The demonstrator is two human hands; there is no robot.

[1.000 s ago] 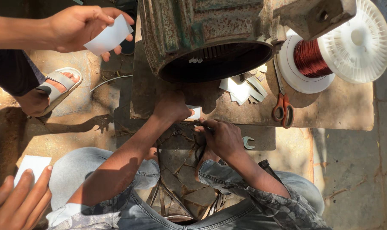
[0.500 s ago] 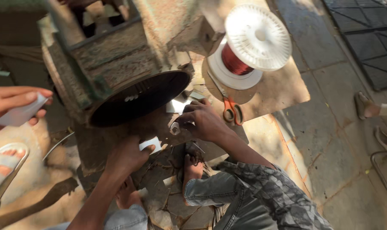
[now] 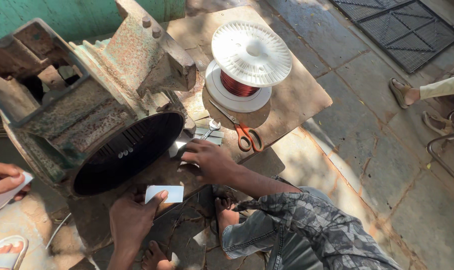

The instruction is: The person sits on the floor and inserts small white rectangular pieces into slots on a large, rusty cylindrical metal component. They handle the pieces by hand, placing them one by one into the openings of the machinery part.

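Stator [image 3: 94, 130] lying on its side on board [image 3: 302, 95], person working paper into it.
Slots inside the bore are showing dark and bare as far as visible, so lining looks barely begun, most slots seemingly left to do; bore depth is lost in shadow, so filled slots cannot be ruled out. Spool [image 3: 249, 65] of copper wire is sitting full beside it, winding apparently not started. Scissors [image 3: 244, 131] and wrench [image 3: 210, 127] are lying loose near the bore mouth. Left hand [image 3: 132, 215] is pinching a white paper slip [image 3: 165, 193] below the rim. Right hand [image 3: 209, 160] is pressing down on paper strips [image 3: 207, 134] at the rim; its fingertips are hidden, grip unclear. Another person's hand [image 3: 2, 180] is cut off at left edge, holding paper.
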